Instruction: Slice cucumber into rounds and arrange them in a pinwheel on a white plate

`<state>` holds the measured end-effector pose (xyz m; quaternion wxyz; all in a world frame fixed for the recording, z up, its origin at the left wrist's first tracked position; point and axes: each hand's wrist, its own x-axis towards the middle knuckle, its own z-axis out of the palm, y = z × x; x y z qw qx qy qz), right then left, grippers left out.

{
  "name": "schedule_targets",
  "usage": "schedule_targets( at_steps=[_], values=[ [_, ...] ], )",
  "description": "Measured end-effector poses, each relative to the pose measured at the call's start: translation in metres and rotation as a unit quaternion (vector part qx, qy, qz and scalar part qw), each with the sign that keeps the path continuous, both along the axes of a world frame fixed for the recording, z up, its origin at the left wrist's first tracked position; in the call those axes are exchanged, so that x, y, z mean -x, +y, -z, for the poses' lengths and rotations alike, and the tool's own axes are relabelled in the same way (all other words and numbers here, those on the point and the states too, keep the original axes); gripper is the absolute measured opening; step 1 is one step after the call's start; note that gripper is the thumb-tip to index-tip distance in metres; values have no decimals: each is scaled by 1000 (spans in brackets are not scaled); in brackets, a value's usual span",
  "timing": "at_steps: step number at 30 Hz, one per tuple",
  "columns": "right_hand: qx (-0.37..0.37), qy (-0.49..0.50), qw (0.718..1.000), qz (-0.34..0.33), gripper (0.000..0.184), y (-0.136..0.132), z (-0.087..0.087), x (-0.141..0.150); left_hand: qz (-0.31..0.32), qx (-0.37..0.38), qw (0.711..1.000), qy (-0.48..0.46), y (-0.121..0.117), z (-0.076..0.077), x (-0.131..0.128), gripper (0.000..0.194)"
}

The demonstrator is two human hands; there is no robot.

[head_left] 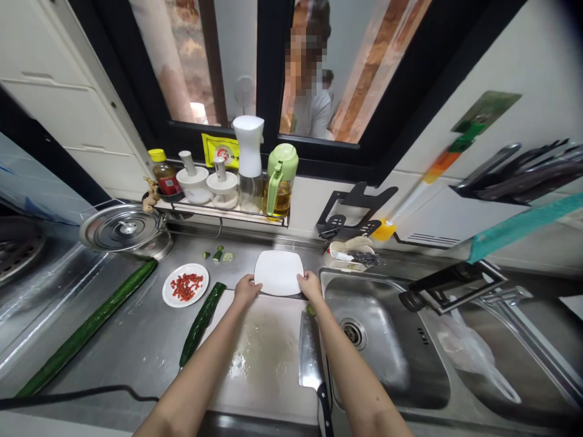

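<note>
Across the far edge of a pale, wet, rectangular chopping board (266, 364), holding a glossy white rounded-square plate (279, 273) with both bare hands. Pinching the near left corner with the left hand (246, 290), thumb along the rim, and gripping the near right corner with the right hand (311, 286), fingers closed on the edge at both sides. Cannot tell whether resting the plate there or bearing it just above.

Judging by the small cut green pieces (217, 255) left of the plate on the brushed steel counter (141, 340), past some cutting already. Also done, apparently: setting out bright red bits (185, 286) on a round white plate (169, 298), well to the left.

Not cutting at this moment: leaving a broad-bladed, black-handled steel cleaver (310, 352) lying at the board's right edge, near the stainless-steel sink (387, 358).

Apparently left in long lengths: a shorter dark green cucumber (200, 325) alongside the board's left edge, and a very long, slender dark green cucumber (91, 328) slanting across the counter toward a lidded steel pot (113, 233). Cannot tell whether trimmed at the ends, either one.
</note>
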<state>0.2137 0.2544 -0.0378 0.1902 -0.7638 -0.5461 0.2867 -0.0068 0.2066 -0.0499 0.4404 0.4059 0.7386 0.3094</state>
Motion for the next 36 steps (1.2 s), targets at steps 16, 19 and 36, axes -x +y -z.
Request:
schedule_targets(
  at_steps=[16,19,36],
  values=[
    [43,-56,997,-7,20,-4,11,5,53,23,992,110,1,-4,4,20],
    [60,-69,996,-13,24,-4,10,6,54,28,991,121,1,-4,4,23],
    [120,-154,979,-49,39,-7,-22,14,84,14,980,180,-1,-13,5,58]
  ],
)
